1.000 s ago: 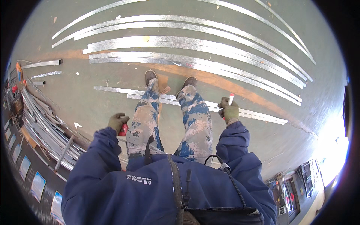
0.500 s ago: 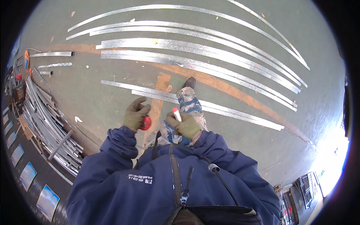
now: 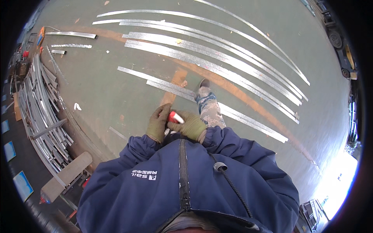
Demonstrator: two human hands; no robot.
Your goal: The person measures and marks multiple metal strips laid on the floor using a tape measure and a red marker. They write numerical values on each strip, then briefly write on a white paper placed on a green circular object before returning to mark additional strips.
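Observation:
My gloved hands are close together in front of my jacket. My right hand is closed around a white marker, its pale end pointing down and right. Between the hands is a red patch; whether it is the marker's cap or part of the red tape measure cannot be told. My left hand has curled fingers at that red patch, their inner side hidden. Beyond the hands, a pair of galvanized metal strips lies on the floor, passing under my leg.
More long metal strips lie roughly side by side farther off. Short metal pieces are at the far left. A heap of metal profiles stands at the left, near a bench-like board. A wheeled vehicle shows at the far right.
My hands have come together; the left one, which held a round red tape measure, moved right to meet the right one. The view has shifted, and my foot appears farther right.

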